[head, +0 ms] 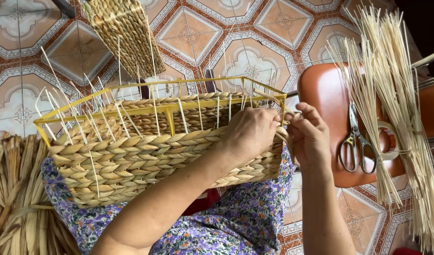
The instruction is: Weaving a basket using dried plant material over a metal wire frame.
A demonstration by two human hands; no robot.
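The half-woven basket (151, 151) lay on my lap at centre frame. My left hand (249, 134) pressed curled against its right corner, while my right hand (308, 137) pinched what seemed a braid strand there. Scissors (355, 141) rested on the brown stool (321, 94) at right, beside bundled reeds (392, 94)

A half-woven basket (146, 156) on a yellow wire frame (169, 111) lies across the person's lap. The left hand (249, 134) presses on its braided wall near the corner, while the right hand (309, 134) pinches a strand there. Scissors (355, 144) rest on a brown stool (325, 94) beside a bundle of pale reeds (392, 94). Dried leaves (13, 208) lie on the tiled floor (236, 33).
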